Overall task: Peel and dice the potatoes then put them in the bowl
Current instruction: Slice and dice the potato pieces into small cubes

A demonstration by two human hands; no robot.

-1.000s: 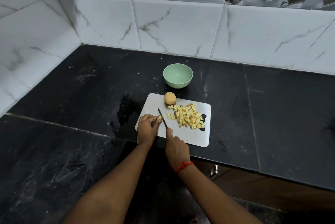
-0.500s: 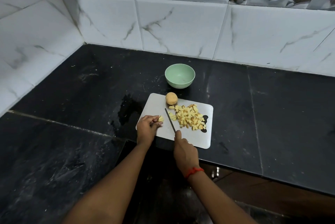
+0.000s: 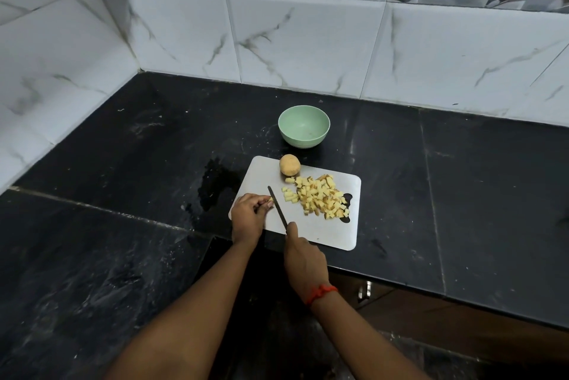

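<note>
Black stone tabletop (image 3: 462,179), L-shaped, with tiled wall (image 3: 308,40) at the back and on the left. Pale cutting board (image 3: 326,235) sits near the front edge, close to the inner corner of the L. Bare tabletop runs wide to the right of the board and far to the left. A wet patch (image 3: 215,182) lies just off the board's left edge. Green bowl (image 3: 303,142) stands upright just beyond the board's far edge, apart from it, with open stone between it and the back wall.

Left hand (image 3: 248,218) rests on the board's left part, fingers curled down and pinching a small potato piece (image 3: 270,203) against the board. Right hand (image 3: 304,259), red thread (image 3: 321,292) at the wrist, is wrapped round the handle of the knife (image 3: 277,205), forefinger stretched along the top. The handle itself is hidden.

The knife's long axis runs from the right hand up and away, tip pointing to the far left. The blade passes just right of the pinched piece; whether its edge touches the board is unclear. Diced potato pile (image 3: 320,198) is heaped on the board's right half, well clear of the blade. Whole potato (image 3: 289,164), tan and roundish, sits at the board's far edge, touching the pile's far end.
</note>
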